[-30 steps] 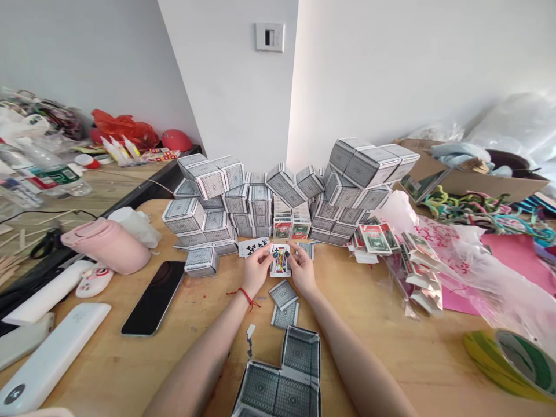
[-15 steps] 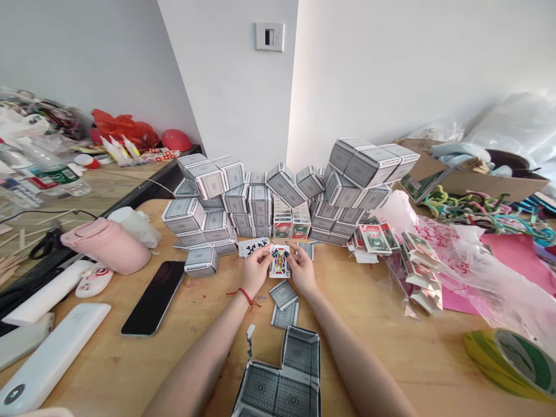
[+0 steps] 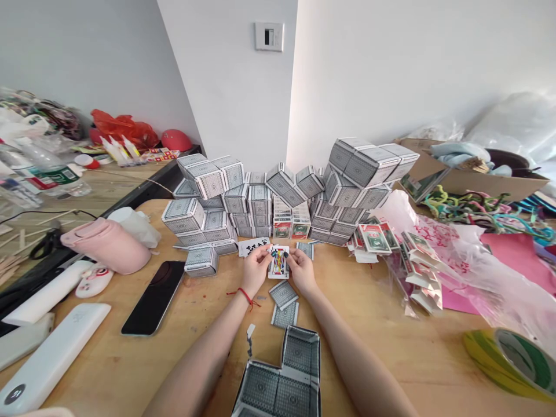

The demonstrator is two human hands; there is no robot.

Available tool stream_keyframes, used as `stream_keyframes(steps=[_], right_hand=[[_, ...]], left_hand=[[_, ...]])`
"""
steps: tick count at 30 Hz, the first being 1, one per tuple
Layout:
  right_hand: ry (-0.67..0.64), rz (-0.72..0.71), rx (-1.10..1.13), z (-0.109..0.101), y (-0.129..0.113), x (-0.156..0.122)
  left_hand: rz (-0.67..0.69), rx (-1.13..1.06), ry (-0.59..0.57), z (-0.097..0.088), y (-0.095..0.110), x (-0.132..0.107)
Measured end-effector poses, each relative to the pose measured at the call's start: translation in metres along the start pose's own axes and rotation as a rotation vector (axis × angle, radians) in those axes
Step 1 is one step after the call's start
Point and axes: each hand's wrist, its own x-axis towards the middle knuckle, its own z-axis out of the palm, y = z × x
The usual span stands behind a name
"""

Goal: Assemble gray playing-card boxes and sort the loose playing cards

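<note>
A face-up playing card [image 3: 279, 267] with a colourful court figure is pinched at its left side by my left hand [image 3: 257, 269]. My right hand [image 3: 301, 270] grips the same card at its right side, fingers closed. Behind my left hand lies a face-up black-suited card [image 3: 251, 247]. A patterned card back [image 3: 306, 250] shows just behind my right fingers. Between my forearms, two face-down cards [image 3: 284, 304] overlap on the wooden table [image 3: 347, 324]. Nearest to me stands a block of boxes made of patterned cards [image 3: 278, 385].
Stacked card boxes [image 3: 208, 226] line the table's back, with card packs [image 3: 282, 229] among them. A phone [image 3: 154, 298], a pink cup [image 3: 108, 246] and a white power bank [image 3: 56, 359] lie left. Empty card packs [image 3: 421, 266], plastic and yellow tape [image 3: 490, 362] are at right.
The held card has shifted very slightly to the left and toward me. Both hands keep nearly the same place, and everything else on the table stays put.
</note>
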Motion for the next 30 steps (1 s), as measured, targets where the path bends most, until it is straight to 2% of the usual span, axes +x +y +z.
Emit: stream_keyframes(steps=[9,15,30], right_hand=[[0.0,0.012,-0.008,0.0,-0.0015,-0.0002],[0.031,0.028,-0.047,-0.0011,-0.0013,-0.0004],[0.006,0.048,-0.014,-0.0016,-0.0017,0.0012]], left_hand=[[-0.052,-0.037,-0.014,0.0007,0.0034,0.0008],[-0.05,-0.032,-0.004,0.0006,0.0042,0.001],[-0.068,-0.043,-0.021,0.0007,0.005,-0.0005]])
